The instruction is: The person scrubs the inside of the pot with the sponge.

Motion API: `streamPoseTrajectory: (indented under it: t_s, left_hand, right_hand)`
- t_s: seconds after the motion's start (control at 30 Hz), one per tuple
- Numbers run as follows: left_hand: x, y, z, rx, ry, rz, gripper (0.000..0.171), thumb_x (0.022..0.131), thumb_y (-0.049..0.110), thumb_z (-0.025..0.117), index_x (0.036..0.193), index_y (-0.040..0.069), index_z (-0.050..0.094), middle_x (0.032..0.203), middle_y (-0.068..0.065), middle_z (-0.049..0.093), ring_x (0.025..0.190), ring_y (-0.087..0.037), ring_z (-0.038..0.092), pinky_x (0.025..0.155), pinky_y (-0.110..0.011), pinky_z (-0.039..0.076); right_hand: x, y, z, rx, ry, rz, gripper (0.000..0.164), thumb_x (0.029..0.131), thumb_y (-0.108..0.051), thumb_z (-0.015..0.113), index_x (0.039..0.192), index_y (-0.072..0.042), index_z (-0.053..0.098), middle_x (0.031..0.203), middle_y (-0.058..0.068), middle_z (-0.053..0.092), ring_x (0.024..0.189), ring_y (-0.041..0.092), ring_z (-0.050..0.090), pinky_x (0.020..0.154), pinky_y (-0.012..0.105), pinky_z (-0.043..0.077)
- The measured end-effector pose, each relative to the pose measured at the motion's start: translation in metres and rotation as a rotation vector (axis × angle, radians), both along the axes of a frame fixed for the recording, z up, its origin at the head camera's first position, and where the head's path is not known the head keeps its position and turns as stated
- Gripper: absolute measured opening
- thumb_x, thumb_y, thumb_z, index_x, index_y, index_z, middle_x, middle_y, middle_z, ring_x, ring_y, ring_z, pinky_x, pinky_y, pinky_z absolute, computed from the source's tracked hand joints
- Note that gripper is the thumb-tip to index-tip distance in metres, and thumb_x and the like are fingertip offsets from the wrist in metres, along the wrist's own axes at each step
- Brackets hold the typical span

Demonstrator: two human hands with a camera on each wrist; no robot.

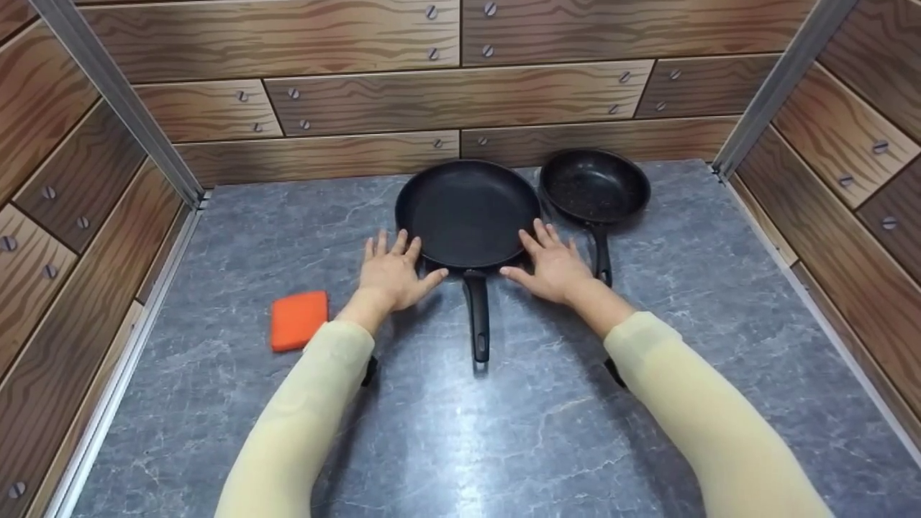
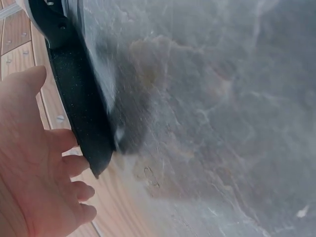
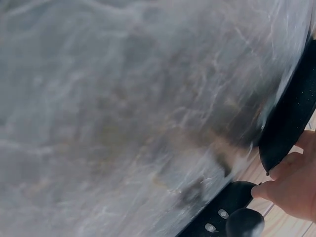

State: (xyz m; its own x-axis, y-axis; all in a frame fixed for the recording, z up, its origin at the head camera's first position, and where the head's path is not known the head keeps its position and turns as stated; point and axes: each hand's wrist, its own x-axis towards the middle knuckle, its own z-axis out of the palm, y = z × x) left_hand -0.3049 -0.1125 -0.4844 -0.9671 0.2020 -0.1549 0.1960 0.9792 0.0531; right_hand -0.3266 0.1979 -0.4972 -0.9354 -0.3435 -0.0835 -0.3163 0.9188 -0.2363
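Observation:
A large black frying pan (image 1: 468, 212) lies on the grey marbled surface, its handle (image 1: 478, 316) pointing toward me. Beside its left rim my left hand (image 1: 392, 277) is spread, thumb toward the handle; in the left wrist view its fingertips meet the pan's outer wall (image 2: 81, 98). My right hand (image 1: 554, 266) mirrors it at the right rim, fingers straight and apart. The right wrist view shows its fingers against the large pan's side (image 3: 291, 118). One finger there overlaps the edge of a smaller frying pan (image 1: 596, 185); whether it touches, I cannot tell.
An orange folded cloth or sponge (image 1: 299, 321) lies left of my left forearm. The small pan's handle (image 1: 601, 255) runs close by my right hand. Wood-patterned panels (image 1: 360, 104) wall in the back and both sides, with metal posts (image 1: 766, 86) at the corners.

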Motion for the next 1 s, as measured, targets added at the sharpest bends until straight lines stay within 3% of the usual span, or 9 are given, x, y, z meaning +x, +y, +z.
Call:
streamPoseTrajectory:
  t_s: [1.0]
  left_hand:
    - [0.061,0.018,-0.003,-0.086,0.051,-0.047,0.102,0.098,0.084,0.029,0.170,0.013,0.023,0.174,-0.018,0.020,0.160,-0.046,0.009,0.128,-0.057,0.008]
  right_hand:
    - [0.056,0.022,-0.008,-0.050,0.082,0.024,0.097,0.100,-0.073,0.051,0.167,-0.007,0.030,0.174,0.023,0.012,0.159,0.044,0.017,0.124,0.064,0.020]
